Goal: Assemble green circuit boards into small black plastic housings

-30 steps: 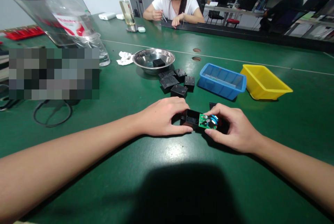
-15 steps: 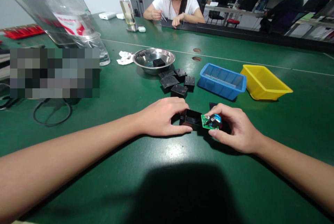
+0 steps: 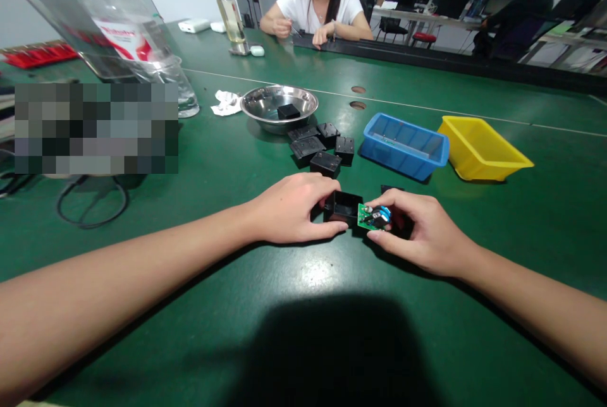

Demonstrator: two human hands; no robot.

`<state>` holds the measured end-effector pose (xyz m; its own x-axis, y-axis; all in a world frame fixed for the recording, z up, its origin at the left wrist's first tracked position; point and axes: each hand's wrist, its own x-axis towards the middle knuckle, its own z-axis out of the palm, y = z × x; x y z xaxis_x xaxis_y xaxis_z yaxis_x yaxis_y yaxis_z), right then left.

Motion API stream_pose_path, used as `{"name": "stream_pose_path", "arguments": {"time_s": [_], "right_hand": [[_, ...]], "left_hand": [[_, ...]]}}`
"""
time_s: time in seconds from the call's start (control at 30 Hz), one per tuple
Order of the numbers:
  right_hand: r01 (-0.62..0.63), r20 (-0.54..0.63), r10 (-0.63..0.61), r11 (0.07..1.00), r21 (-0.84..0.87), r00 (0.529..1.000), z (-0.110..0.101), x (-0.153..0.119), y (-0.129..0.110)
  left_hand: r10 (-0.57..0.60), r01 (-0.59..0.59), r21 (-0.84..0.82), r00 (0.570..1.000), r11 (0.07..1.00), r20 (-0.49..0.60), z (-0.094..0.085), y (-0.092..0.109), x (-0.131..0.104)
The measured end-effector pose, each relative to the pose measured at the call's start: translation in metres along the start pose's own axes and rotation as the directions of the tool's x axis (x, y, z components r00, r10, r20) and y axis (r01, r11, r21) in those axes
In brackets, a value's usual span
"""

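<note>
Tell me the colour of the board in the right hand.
The board is green, seen best in the head view.

The circuit board (image 3: 368, 217) is green, the case (image 3: 340, 212) black, one bin (image 3: 396, 158) blue, the other bin (image 3: 461, 153) yellow

On my head-camera feed I see an open-topped black plastic box (image 3: 341, 210) sitting hollow side up, well in from the worktop's (image 3: 190, 318) near edge, and at its right end a green circuit board (image 3: 373, 217), component side up, crowded with blue, black and silvery parts.
</note>
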<state>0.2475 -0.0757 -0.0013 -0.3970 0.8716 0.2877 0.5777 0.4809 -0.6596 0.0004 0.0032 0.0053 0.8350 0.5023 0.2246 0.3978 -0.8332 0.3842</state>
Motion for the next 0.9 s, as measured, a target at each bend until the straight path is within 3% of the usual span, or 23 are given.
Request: {"name": "stream_pose_path", "arguments": {"time_s": [0.47,0.67,0.9], "right_hand": [[-0.007,0.059,0.007,1.0,-0.012,0.998,-0.0008,0.0019,-0.0061],[0.017,0.003,-0.018,1.0,0.019,1.0,-0.0004,-0.0008,-0.0025],[-0.069,-0.051,0.075,0.991,0.116,0.996,0.0,-0.0026,0.0014]], "left_hand": [[0.048,-0.048,0.022,0.999,0.999,0.001,-0.0002,0.0032,0.0005],[0.062,-0.062,0.021,0.998,0.998,0.009,-0.0002,0.0036,0.0003],[0.081,-0.081,-0.015,0.996,0.997,0.025,-0.0023,0.0012,-0.0008]]}}
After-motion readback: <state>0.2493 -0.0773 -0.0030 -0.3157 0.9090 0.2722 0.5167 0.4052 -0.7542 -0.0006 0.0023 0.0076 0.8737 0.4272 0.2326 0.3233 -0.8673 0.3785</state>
